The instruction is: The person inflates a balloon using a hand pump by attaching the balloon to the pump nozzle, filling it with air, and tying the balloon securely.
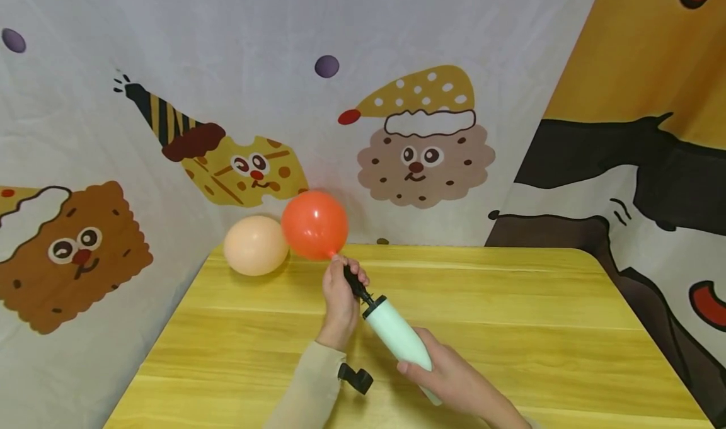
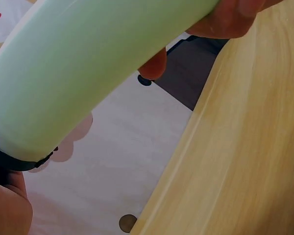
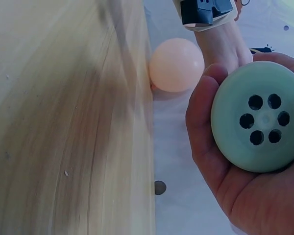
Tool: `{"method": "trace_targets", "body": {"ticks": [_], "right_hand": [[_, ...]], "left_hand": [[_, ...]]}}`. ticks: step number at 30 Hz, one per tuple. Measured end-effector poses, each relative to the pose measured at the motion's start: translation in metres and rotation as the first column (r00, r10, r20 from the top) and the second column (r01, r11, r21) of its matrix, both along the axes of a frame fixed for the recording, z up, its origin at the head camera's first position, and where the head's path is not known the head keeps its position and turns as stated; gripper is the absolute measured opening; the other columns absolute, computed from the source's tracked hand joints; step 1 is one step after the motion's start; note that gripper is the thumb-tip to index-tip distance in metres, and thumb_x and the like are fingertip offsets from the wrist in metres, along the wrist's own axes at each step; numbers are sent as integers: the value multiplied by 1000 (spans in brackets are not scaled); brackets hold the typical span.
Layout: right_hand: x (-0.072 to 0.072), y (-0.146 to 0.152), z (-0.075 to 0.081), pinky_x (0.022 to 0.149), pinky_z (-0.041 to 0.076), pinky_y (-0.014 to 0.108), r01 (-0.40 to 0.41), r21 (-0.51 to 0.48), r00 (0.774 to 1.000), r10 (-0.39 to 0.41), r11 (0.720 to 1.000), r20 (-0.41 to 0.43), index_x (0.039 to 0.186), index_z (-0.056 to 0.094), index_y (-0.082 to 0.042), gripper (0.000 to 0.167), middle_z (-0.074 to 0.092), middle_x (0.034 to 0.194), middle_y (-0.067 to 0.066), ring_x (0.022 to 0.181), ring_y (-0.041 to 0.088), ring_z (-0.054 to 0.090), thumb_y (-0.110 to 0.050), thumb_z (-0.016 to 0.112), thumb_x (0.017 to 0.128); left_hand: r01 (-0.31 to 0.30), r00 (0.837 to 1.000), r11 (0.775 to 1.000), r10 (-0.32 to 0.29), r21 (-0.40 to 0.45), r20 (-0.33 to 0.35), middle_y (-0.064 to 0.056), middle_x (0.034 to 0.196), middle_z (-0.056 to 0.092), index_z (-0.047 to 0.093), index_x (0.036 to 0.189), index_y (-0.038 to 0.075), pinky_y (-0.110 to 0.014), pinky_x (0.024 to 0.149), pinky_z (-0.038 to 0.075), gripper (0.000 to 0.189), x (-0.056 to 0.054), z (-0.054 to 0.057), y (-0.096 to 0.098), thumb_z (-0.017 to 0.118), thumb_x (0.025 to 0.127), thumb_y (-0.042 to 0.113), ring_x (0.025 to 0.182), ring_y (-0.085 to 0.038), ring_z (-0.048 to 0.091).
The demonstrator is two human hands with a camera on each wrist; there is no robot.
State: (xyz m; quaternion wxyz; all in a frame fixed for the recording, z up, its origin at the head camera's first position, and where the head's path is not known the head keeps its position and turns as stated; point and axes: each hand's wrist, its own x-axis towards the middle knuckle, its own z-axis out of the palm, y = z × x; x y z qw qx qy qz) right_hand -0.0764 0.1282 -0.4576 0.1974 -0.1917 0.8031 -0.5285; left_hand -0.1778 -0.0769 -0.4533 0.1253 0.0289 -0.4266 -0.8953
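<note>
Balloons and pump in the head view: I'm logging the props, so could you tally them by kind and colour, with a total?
Orange-red balloon: 1
Peach balloon: 1
Mint-green pump: 1
Total: 3

Lighting and picture quality: bright, even head view; dimmer, softer wrist views.
Detail: beyond the left hand (image 1: 340, 300), we list small white glare spots on the orange balloon (image 1: 314, 225) and a faint reddish cast on the backdrop (image 1: 272, 101) behind it; left of the right hand (image 3: 220, 161), in its wrist view, broad soft shadows across the table (image 3: 73, 147), with a cool bluish tint beyond; above the left hand, in its own wrist view, the pump (image 2: 88, 73) looming large, smooth, low in detail.
</note>
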Motion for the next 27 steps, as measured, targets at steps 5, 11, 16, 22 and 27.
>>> {"method": "trace_targets", "body": {"ticks": [5, 11, 16, 22, 27], "right_hand": [[5, 6, 0, 68, 57, 34, -1, 78, 999, 5, 997, -50, 149, 43, -2, 63, 65, 111, 7, 85, 19, 66, -40, 65, 103], [15, 19, 0, 81, 51, 35, -33, 149, 999, 39, 988, -34, 148, 46, -13, 58, 61, 124, 0, 101, 17, 59, -44, 64, 103], [14, 24, -1, 80, 51, 34, -55, 138, 998, 57, 989, -15, 149, 46, -15, 58, 61, 125, -1, 102, 16, 59, -44, 64, 103], [14, 38, 1, 78, 51, 33, -61, 172, 998, 60, 983, 6, 151, 45, -12, 62, 63, 122, 0, 99, 16, 59, -44, 65, 102], [14, 55, -1, 77, 50, 33, -48, 184, 998, 41, 982, 42, 151, 43, -9, 62, 63, 123, 3, 100, 19, 60, -41, 64, 103]], "left_hand": [[-62, 998, 997, 61, 44, 15, 0, 73, 48, 46, 83, 11, -22, 57, 48, 38, -6, 3, -8, 30, 115, 21, 60, -11, 50], [-139, 990, 990, 138, 19, 28, 0, 72, 50, 46, 83, 11, -22, 58, 49, 35, -16, 10, -27, 35, 114, 20, 60, -11, 51], [-114, 993, 990, 116, -78, 22, -2, 78, 60, 50, 86, 11, -24, 61, 53, 37, -13, 6, -28, 36, 114, 31, 63, -12, 57], [-120, 992, 965, 125, -233, 5, -3, 88, 71, 62, 103, 1, -27, 69, 53, 37, -13, -3, -33, 41, 113, 30, 76, -14, 67], [-129, 988, 935, 150, -329, 38, -1, 84, 70, 65, 118, -7, -25, 67, 51, 39, -12, -12, -42, 44, 113, 25, 76, -13, 65]]}}
